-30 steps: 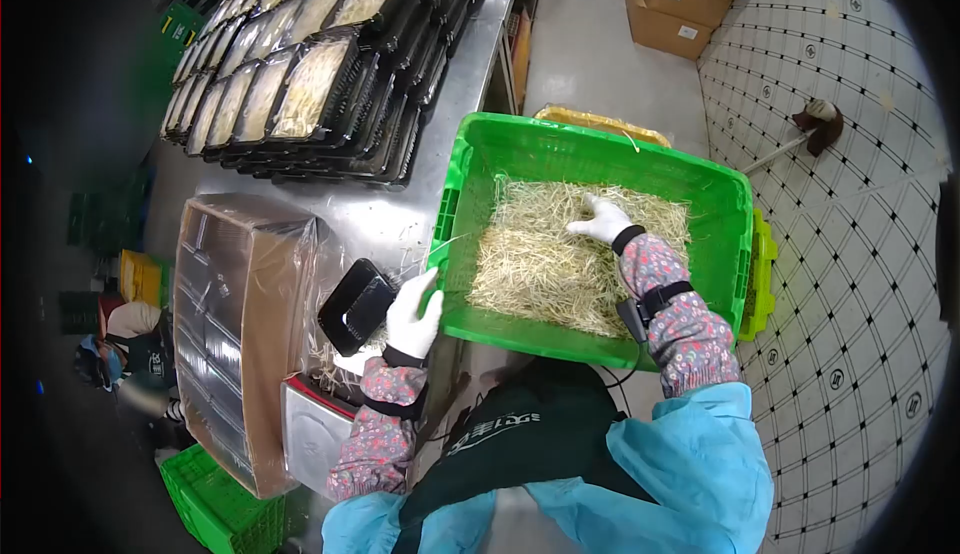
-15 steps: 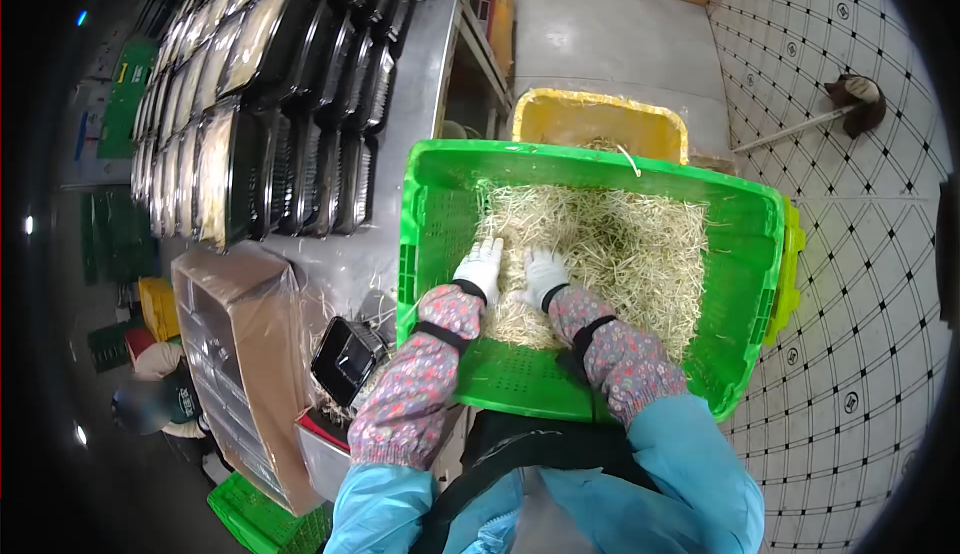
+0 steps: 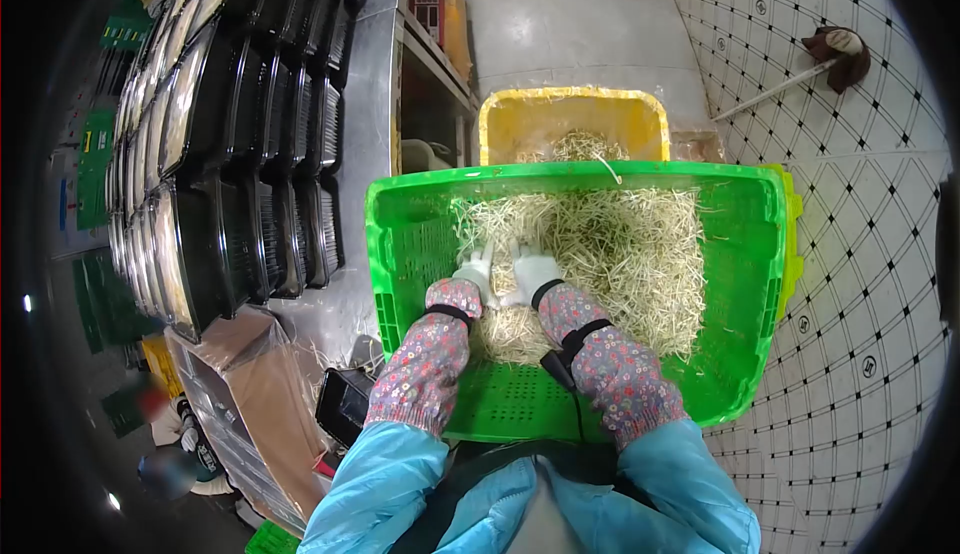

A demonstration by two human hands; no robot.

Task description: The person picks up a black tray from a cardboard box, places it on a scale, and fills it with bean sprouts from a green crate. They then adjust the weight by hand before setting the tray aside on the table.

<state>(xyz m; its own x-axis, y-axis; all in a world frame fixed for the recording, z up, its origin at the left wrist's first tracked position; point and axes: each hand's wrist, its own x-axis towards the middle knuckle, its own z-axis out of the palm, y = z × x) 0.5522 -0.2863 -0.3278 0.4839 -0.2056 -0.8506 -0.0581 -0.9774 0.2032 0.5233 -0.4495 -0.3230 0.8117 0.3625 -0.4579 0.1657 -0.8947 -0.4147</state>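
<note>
best to work the left hand [image 3: 474, 269] low and level with the right hand [image 3: 536, 271], just beside it, cupping softly from underneath to spare the thin stems. cannot tell of any clench or grasp, with both sets of fingers partly hidden among the pale strands [image 3: 640, 284]. see these around the fingers and farther to their right, inside the green crate [image 3: 730, 299], pointing every way singly, but massed lengthwise left to right, across the fingers.

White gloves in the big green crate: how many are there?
2: one on the left hand, the other on the right hand, side by side at the pale shreds in the left half of the crate. More could be buried there.
</note>
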